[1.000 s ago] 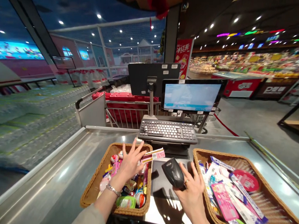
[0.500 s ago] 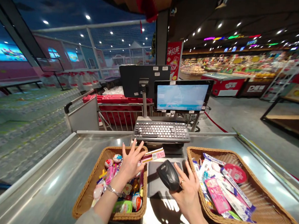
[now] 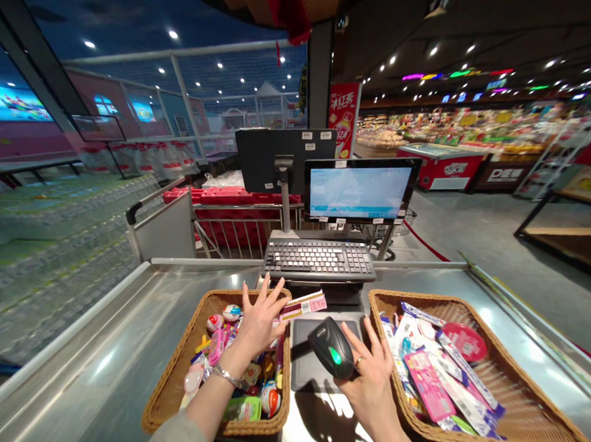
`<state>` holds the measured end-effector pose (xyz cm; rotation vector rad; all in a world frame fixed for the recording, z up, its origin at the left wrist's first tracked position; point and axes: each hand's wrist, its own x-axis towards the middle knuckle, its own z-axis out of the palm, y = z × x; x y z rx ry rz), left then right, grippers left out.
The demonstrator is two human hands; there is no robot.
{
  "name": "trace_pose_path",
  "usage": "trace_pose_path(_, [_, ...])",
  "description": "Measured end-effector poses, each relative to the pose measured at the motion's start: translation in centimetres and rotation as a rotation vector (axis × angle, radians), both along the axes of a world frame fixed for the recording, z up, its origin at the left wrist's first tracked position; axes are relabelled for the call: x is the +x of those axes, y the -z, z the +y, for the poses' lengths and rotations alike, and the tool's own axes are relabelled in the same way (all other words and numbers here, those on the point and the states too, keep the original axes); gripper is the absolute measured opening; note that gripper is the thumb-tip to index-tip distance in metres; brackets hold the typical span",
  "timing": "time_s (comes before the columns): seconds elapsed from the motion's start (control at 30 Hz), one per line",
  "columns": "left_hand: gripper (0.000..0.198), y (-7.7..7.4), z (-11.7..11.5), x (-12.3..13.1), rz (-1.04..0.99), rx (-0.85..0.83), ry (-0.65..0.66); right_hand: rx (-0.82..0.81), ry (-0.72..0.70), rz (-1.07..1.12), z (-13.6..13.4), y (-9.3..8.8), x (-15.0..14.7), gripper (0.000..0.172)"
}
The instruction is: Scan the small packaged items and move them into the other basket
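My left hand (image 3: pixel 260 320) is over the left wicker basket (image 3: pixel 172 367), gripping a flat pink and white packet (image 3: pixel 305 305) by its left end, the other fingers spread. The packet's barcode shows, facing up. My right hand (image 3: pixel 371 366) grips a black barcode scanner (image 3: pixel 332 346) whose head points toward the packet; a green light glows on its top. Most of the scanner's handle is hidden by the hand. Below the left hand, the basket holds several small toys and candies. Right of the scanner, another wicker basket (image 3: pixel 548 423) contains several flat packets, among them a pink one (image 3: pixel 430 386).
A keyboard (image 3: pixel 319 257) stands behind the hands, with a lit monitor (image 3: pixel 360 190) above it. Between the baskets lies a grey flat plate (image 3: pixel 311 375) set in the metal counter (image 3: pixel 118 343). A railing and a shopping cart stand beyond the counter.
A green light has come on at the top of the scanner. The scanner has shifted very slightly; both hands and the packet are nearly still.
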<state>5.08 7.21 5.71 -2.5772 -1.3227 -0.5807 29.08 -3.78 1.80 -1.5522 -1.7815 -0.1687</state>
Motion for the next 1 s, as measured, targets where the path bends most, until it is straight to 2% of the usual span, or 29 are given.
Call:
trace_pose_path(0.17, [0.043,-0.1,0.1,0.2,0.004,-0.012,-0.010,0.018,-0.017,0.022,0.0,0.0,0.2,0.025])
trace_pose_path(0.4, [0.043,-0.5,0.7,1.2,0.011,-0.013,0.033,-0.005,0.031,0.030,-0.2,0.6,1.3,0.036])
trace_pose_path(0.6, [0.041,-0.9,1.3,2.8,0.018,0.017,0.092,-0.019,0.106,0.027,-0.6,1.1,2.4,0.042])
trace_pose_path(1.0, [0.040,-1.7,2.1,6.8,-0.001,0.050,0.216,-0.010,0.241,0.083,-1.9,0.7,4.3,0.043])
